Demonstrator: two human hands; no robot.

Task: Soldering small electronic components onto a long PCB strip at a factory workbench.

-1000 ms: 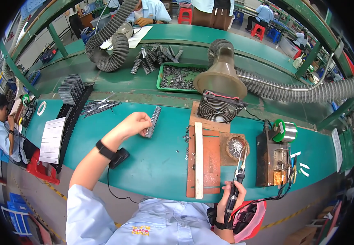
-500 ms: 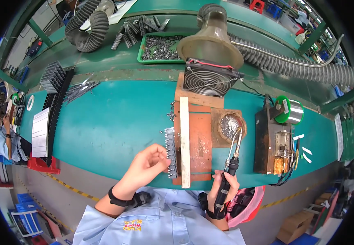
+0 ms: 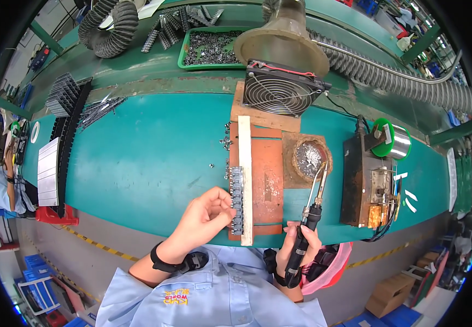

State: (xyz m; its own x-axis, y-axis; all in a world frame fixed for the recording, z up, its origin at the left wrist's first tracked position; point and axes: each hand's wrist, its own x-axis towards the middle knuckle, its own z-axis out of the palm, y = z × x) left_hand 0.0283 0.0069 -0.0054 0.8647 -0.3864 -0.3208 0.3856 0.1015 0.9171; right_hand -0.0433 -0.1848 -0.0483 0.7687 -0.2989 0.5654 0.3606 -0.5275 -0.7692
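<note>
Two hands: both at the near edge of the green bench, working at a wooden jig board [image 3: 266, 180].
Left hand [image 3: 206, 215]: fingers pinched on the near end of a strip of small grey components [image 3: 237, 200]; wrist wears a black strap.
Component strip: lies lengthwise on the board, pressed against the left side of a pale upright rail [image 3: 245, 180], near half of the board.
Right hand [image 3: 296, 245]: closed in a fist round the black handle of a soldering iron [image 3: 313, 203].
Iron tip: points far, toward the round solder pot [image 3: 308, 159] just right of the board; whether it touches the pot I cannot tell.
Far side: a square fan [image 3: 282, 87] and a fume hood with ribbed hose; a green tray of small parts further left.
Right: a metal box unit [image 3: 367, 182] with a green wire spool.
Loose bits: a few small parts scattered left of the board.
Risk, burn: the hot tip is near the left fingers; a short swing left could touch them.
Risk, shift: a loosened pinch could let the strip slide off the rail.
Risk, cable: it could snag by the right wrist.
</note>
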